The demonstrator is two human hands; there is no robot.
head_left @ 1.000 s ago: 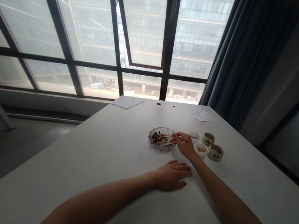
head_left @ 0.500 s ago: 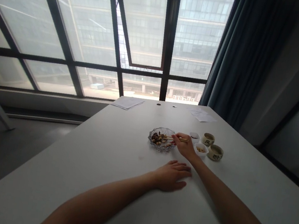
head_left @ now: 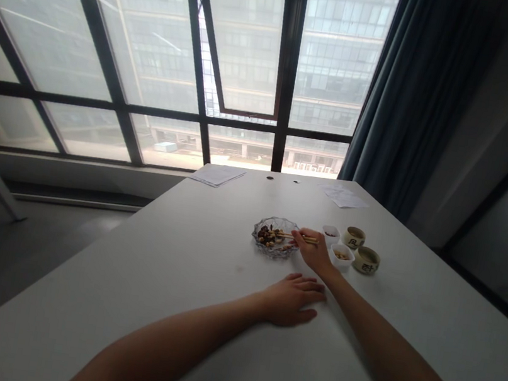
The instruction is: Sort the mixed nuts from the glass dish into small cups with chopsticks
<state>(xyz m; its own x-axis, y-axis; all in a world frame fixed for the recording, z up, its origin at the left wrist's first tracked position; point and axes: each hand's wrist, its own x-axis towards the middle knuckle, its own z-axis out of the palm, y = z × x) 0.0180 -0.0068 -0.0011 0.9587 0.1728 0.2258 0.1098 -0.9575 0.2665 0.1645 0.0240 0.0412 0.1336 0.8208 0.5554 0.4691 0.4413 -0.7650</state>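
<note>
My right hand [head_left: 312, 248] is closed around a pair of chopsticks [head_left: 286, 235], whose tips reach left into a clear glass bowl [head_left: 274, 255]. Inside that bowl lies a mix of dark and pale nuts or dried fruit [head_left: 268, 236]; whether the tips pinch a piece is too small to tell. My left hand [head_left: 295, 298] rests flat on the white table, fingers spread, holding nothing. Just beyond my right hand is a small white dish [head_left: 341, 264] of pale pieces, and behind it another white dish [head_left: 331, 231] with a few dark pieces.
Two cream ceramic cups with dark characters, a nearer cup [head_left: 366, 262] and a farther cup [head_left: 353, 238], stand right of the dishes. Papers [head_left: 218, 175] lie at the table's far left, and more sheets [head_left: 343, 196] at the far right. Windows and a blue curtain [head_left: 404, 111] lie beyond.
The chopstick tips have shifted very slightly among the pieces in the glass bowl. My left hand stays in the same place.
</note>
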